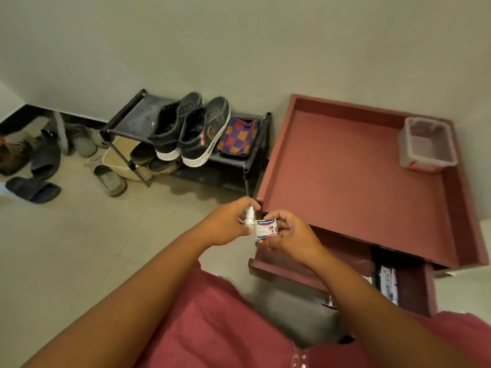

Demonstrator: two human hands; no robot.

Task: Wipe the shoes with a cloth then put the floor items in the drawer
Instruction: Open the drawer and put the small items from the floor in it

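Nearest, a pink fabric garment (212, 322) lies under two bare forearms. The left hand (225, 224) curls round a small white plastic bottle (249, 217); the right hand (289, 232) pinches a flat Hansaplast box (267, 228), above the corner of the open reddish drawer (289, 272). Beyond, black canvas shoes (191, 128) with white soles stand on a black rack (132, 120) beside a checkered cloth (239, 136).

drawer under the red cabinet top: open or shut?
Open. The drawer is pulled out below the cabinet top, its inside showing with a white packet in it; the right hand is above its left end.
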